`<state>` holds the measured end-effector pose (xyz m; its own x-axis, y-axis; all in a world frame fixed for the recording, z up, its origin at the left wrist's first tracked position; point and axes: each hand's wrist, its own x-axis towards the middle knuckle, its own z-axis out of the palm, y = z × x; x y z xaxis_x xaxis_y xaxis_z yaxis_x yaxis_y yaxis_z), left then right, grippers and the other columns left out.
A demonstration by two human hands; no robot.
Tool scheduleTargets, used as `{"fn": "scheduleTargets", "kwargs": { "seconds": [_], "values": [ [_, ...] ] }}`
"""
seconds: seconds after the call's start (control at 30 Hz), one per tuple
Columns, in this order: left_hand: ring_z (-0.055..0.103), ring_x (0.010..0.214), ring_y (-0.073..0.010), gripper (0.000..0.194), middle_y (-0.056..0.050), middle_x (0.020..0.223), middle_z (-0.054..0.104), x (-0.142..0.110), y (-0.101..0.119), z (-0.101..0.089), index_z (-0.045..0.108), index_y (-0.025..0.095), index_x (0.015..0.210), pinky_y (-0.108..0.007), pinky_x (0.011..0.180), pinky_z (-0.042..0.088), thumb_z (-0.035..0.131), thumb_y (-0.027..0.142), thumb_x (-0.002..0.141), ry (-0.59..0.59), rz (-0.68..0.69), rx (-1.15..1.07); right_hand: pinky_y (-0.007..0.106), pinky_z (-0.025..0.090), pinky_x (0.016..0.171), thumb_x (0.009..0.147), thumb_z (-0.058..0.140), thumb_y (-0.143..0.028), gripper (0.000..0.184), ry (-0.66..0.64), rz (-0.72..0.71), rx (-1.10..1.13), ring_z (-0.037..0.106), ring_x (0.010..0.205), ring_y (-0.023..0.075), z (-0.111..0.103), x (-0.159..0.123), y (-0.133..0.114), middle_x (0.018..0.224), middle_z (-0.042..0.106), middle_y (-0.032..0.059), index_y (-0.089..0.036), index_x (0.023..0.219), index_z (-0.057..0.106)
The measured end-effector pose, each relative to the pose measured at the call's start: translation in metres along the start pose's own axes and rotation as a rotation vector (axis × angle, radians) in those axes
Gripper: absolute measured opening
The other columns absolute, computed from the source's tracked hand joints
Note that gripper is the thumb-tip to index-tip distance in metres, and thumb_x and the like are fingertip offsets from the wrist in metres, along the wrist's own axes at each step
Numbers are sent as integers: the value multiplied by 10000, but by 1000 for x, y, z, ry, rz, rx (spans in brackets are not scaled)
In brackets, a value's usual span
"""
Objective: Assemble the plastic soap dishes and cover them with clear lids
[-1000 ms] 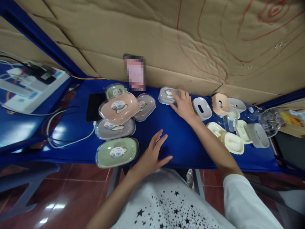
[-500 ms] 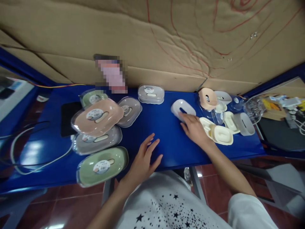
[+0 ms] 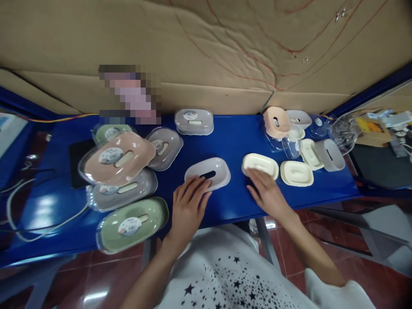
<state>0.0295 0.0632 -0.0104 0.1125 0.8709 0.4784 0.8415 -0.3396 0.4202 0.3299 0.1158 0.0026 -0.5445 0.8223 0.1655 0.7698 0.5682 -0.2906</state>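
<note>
My left hand (image 3: 189, 205) is at the near left side of a pale grey oval dish (image 3: 222, 168) with a dark slot in its middle. Its fingers curl over the rim and the thumb lies along the near side. To the right, my right hand (image 3: 266, 192) has its fingers on the near left rim of a cream oval tray (image 3: 264, 159), thumb held lower. Both pieces rest on the blue table. Just right of that tray lies a second cream tray (image 3: 296, 174), apart from my hand.
Packed dishes under clear covers, including a pink one (image 3: 109, 165) and a green one (image 3: 122, 231), crowd the left. One grey packed dish (image 3: 194, 126) stands at the back. A peach dish (image 3: 277, 122), an upended grey dish (image 3: 331, 156) and clear covers (image 3: 318, 127) are right.
The pale grey dish has come left and nearer, from my right hand to my left. My right hand has moved to a cream tray, which now lies further left, apart from the other one.
</note>
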Motion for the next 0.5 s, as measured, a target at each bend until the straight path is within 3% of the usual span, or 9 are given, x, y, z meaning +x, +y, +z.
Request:
{"fn": "scheduleTargets", "kwargs": {
  "seconds": [0.1, 0.27, 0.37, 0.5],
  "values": [
    [685, 1326, -301, 360, -98, 1336, 774, 4, 3, -6, 679, 232, 1385, -462, 1103, 524, 719, 197, 1029, 73, -67, -57, 534, 508, 1260, 1116, 561, -285, 763, -17, -138, 210, 485, 1579, 281, 4, 8, -20, 1700, 505, 97, -313, 1778, 184],
    [680, 1335, -310, 353, -94, 1349, 771, 17, 10, -2, 689, 237, 1363, -465, 1094, 531, 740, 197, 1016, 60, 15, -18, 596, 470, 1278, 1095, 609, -297, 819, 140, -97, 235, 417, 1621, 321, -1, 20, -16, 1776, 381, 86, -373, 1776, 160],
    [664, 1380, -313, 326, -109, 1411, 744, 28, 13, 5, 684, 229, 1360, -478, 1099, 532, 689, 167, 1040, -48, 133, 10, 608, 456, 1282, 1061, 685, -352, 829, 120, -190, 184, 341, 1658, 344, 3, 21, -12, 1825, 268, 63, -401, 1757, 236],
    [613, 1468, -304, 343, -120, 1494, 699, 31, 7, 4, 677, 238, 1376, -500, 1166, 512, 609, 117, 1062, -133, 179, 14, 608, 460, 1276, 1073, 662, -338, 630, 99, -185, 120, 304, 1675, 330, 15, 19, -19, 1780, 375, 72, -342, 1667, 453]
  ]
}}
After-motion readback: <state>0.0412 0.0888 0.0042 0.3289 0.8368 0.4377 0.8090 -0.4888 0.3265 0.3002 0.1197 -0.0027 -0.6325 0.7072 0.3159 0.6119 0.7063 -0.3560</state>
